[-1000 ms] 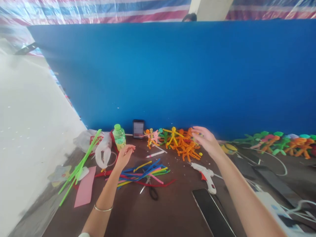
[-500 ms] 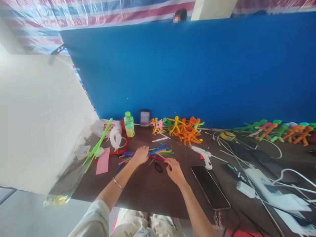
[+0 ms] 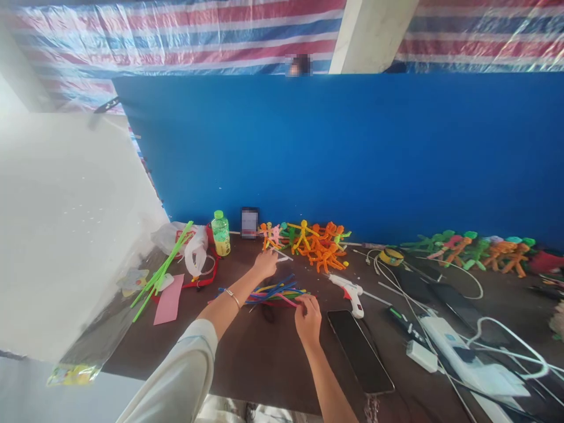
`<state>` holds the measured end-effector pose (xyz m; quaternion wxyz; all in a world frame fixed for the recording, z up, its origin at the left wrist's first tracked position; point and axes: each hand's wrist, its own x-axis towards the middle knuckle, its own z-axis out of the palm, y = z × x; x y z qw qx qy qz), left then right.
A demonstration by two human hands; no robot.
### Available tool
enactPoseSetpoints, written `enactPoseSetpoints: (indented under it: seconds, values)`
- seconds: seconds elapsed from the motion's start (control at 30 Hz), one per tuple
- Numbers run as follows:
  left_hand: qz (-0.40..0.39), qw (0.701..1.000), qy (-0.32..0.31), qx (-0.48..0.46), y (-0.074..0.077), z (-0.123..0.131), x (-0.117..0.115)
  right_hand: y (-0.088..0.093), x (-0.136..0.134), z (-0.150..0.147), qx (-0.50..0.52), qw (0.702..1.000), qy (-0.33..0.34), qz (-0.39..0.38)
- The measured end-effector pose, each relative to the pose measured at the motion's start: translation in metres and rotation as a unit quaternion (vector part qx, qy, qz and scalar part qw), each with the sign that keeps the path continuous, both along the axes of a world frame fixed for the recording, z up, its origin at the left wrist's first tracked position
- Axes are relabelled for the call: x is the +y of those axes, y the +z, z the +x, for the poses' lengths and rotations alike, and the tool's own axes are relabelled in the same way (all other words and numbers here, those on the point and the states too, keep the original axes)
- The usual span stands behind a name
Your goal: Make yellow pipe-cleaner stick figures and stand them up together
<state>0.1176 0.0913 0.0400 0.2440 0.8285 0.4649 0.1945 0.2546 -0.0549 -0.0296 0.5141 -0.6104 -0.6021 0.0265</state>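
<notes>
My left hand (image 3: 265,264) is beyond the pile of colored pipe cleaners (image 3: 275,292), its fingertips beside a thin white stick (image 3: 282,254) near the small figures; its grip is hard to make out. At the pile's right end, my right hand (image 3: 307,314) pinches the end of a pink pipe cleaner (image 3: 287,300). Dark scissors (image 3: 268,312) lie in front of the pile, partly blurred. Orange, yellow and green pipe-cleaner figures (image 3: 325,256) are heaped behind it.
A green-capped bottle (image 3: 221,235), pink sheet (image 3: 169,299) and green pipe cleaners (image 3: 162,273) are at left. On the right are a glue gun (image 3: 350,292), a phone (image 3: 360,352), cables and a power strip (image 3: 456,346). A blue partition (image 3: 335,153) stands behind.
My left hand has left the pipe-cleaner pile and moved forward toward the figures. My right hand stays by the pink pipe cleaner. The camera view has tilted up slightly and shifted right.
</notes>
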Motion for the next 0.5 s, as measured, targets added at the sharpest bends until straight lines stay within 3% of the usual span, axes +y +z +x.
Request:
enactPoseSetpoints:
  seconds: [0.13,0.23,0.33,0.4,0.5]
  values:
    - [0.012,0.995,-0.06,0.077,-0.01,0.024,-0.003,-0.002,0.002,0.002,0.029,0.999,0.033,-0.017]
    - [0.023,0.992,-0.08,0.097,-0.007,0.001,-0.012,-0.003,0.004,0.002,0.036,0.997,0.054,-0.036]
    - [0.058,0.995,-0.052,0.058,0.017,-0.061,-0.018,-0.002,0.007,0.002,0.028,0.994,0.084,-0.06]
    - [0.086,0.996,0.03,-0.004,0.041,-0.118,-0.019,-0.002,0.009,0.002,0.024,0.992,0.097,-0.076]
    - [0.1,0.988,0.113,-0.009,0.076,-0.207,-0.012,-0.004,0.013,0.002,0.012,0.99,0.103,-0.094]
